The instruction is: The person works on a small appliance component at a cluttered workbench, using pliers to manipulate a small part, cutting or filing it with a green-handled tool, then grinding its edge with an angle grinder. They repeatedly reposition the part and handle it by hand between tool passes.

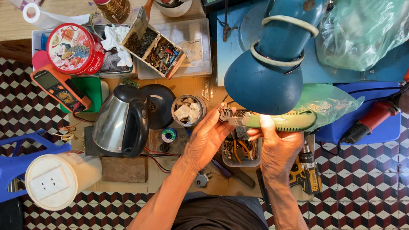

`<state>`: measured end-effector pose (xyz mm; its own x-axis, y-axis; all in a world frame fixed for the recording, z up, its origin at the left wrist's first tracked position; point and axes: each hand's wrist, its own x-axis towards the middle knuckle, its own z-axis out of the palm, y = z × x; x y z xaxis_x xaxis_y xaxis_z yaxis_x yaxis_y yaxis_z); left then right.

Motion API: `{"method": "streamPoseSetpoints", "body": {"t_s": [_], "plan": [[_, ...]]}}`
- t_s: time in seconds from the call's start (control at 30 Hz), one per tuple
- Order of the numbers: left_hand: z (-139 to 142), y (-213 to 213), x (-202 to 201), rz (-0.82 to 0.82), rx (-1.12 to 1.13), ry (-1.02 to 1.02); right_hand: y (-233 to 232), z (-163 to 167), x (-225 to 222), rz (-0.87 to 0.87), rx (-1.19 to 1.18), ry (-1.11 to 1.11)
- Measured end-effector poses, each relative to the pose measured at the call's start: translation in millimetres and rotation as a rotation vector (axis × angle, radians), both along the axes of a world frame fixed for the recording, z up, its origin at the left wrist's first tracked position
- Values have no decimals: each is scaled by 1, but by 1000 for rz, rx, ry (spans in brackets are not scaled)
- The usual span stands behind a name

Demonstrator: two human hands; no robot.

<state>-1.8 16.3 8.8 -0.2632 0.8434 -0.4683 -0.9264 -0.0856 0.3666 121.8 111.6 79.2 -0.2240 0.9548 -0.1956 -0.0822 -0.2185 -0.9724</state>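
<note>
Seen from the person's head, looking straight down onto a crowded low table (131, 183) set over a red, white and black patterned floor (373, 184).

The landmark is a blue desk lamp (267, 81), its round shade hanging just above the hands and throwing bright light on them.

Directly below the lamp shade, the left hand (205, 138) is curled, fingertips pinching a small dark part (225, 113) at the near end of a green-handled tool (283, 121). The right hand (277, 149) is closed around that tool's green handle, thumb lying on top. The tool lies level, its handle pointing away to the right of the lamp, held up off the table.

Below the lamp, beneath the hands, sits a clear tub of small parts and wires (240, 152). To the lamp's left stands a steel electric kettle (120, 122) with a black handle, and farther left an orange multimeter (60, 88). Right of the lamp lies a red angle grinder (377, 117); below and right, a yellow cordless drill (307, 174).

A likely risk: the small dark part is gripped only by fingertips, so a slip could drop it into the clutter beneath and lose it. The lamp shade hangs close to the knuckles and may be hot.
</note>
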Motion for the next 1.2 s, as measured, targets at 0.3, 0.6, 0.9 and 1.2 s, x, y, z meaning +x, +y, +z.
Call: {"method": "streamPoseSetpoints", "body": {"t_s": [0.3,0.6,0.9,1.2], "plan": [[11,1,-5,-45,-3,40,1,-14,-5,15,-28,-58],[16,0,0,-35,21,35,-3,-7,-5,0,18,-53],[15,-3,2,-47,67,74,-1,-11,-2,-2,-20,-59],[14,-5,2,-65,41,92,-2,-5,-7,-9,-37,-111]]}}
